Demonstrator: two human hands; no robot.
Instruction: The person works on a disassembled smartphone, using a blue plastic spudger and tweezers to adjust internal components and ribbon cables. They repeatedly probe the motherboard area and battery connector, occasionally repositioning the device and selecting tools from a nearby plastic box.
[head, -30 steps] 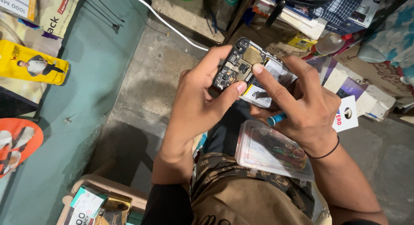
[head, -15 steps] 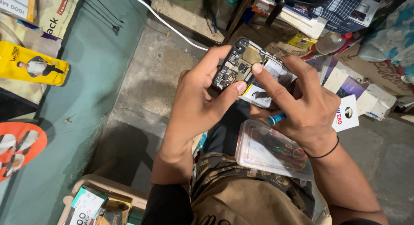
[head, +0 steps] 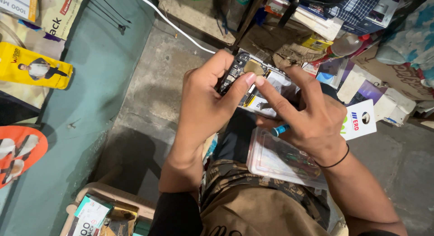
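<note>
An opened phone (head: 253, 80) with its circuit board and battery bare is held up over my lap. My left hand (head: 205, 104) grips its left edge, thumb and forefinger on the board. My right hand (head: 307, 118) holds the phone's right side, its forefinger pressing on the gold part near the top of the board. A blue-handled screwdriver (head: 280, 129) is tucked under my right palm. A clear plastic case (head: 282, 159) with small tools lies on my right thigh, below the right hand.
Concrete floor (head: 149, 95) lies below. A teal wall (head: 81, 104) with packaged goods runs on the left. A white cable (head: 176, 28) crosses the floor toward cluttered shelves and boxes (head: 361, 86) at top right. A carton of small packs (head: 99, 213) sits bottom left.
Both hands keep their hold on the phone. My right forefinger has shifted slightly on the board; nothing else has visibly moved.
</note>
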